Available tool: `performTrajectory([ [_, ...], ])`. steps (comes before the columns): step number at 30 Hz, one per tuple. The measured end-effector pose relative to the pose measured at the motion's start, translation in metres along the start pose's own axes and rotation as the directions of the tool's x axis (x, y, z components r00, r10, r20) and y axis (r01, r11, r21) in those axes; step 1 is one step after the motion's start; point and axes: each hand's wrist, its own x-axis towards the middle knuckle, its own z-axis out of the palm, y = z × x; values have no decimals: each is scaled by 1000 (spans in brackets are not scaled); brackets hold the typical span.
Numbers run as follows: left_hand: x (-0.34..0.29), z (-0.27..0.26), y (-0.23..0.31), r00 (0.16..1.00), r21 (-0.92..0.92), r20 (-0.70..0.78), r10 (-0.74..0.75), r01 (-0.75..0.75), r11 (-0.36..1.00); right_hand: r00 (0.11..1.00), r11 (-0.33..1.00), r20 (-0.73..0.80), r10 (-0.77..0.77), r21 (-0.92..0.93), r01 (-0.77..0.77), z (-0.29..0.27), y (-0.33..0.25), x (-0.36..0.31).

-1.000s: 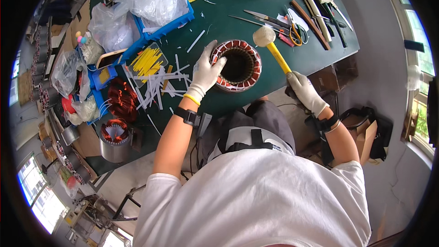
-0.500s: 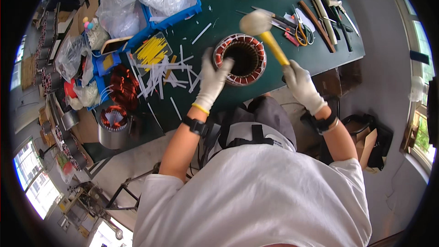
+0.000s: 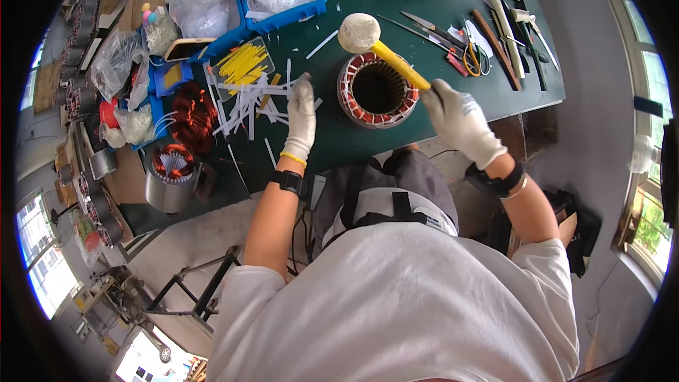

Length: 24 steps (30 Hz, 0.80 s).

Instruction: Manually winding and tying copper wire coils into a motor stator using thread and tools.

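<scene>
A motor stator [image 3: 350, 107], a metal ring with red-brown windings laced in white around a dark bore, stands upright on the green bench. My gloved right hand [image 3: 458, 119] is wrapped round the yellow handle of a mallet [image 3: 359, 32]. The mallet's pale, rounded head is beyond the stator's far left edge, and its handle slants across the far rim. To the left of the stator and apart from it is my gloved left hand [image 3: 302, 114]. Seen edge-on, its fingers point away from me and hold nothing that I can see.
White strips [image 3: 247, 113] and yellow strips [image 3: 242, 65] lie left of my left hand. Behind are blue bins [image 3: 286, 20] with plastic bags. Copper coils [image 3: 192, 117] and another stator [image 3: 170, 189] sit at left. Scissors [image 3: 472, 59] and hand tools lie at right.
My left hand has come off the stator and moved left. The mallet's head has swung left, from above the stator's far right side to beyond its far left edge. My right hand still grips it.
</scene>
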Motion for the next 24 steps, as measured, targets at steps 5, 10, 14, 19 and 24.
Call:
performTrajectory([
  [5,-13,-27,16,992,-54,-17,-122,121,991,994,999,102,48,4,-48,15,-18,0],
  [10,-5,-46,29,991,-55,-97,-95,90,994,995,995,94,-28,-94,37,35,-14,-32],
  [14,0,-37,41,992,-53,-109,-69,64,997,987,982,74,-143,-110,151,41,3,-65],
  [19,-4,25,75,992,262,120,-37,5,965,994,977,62,-91,-188,101,64,61,-117],
  [24,-21,85,62,988,510,102,116,-152,846,977,983,-113,181,56,-175,78,75,-128],
])
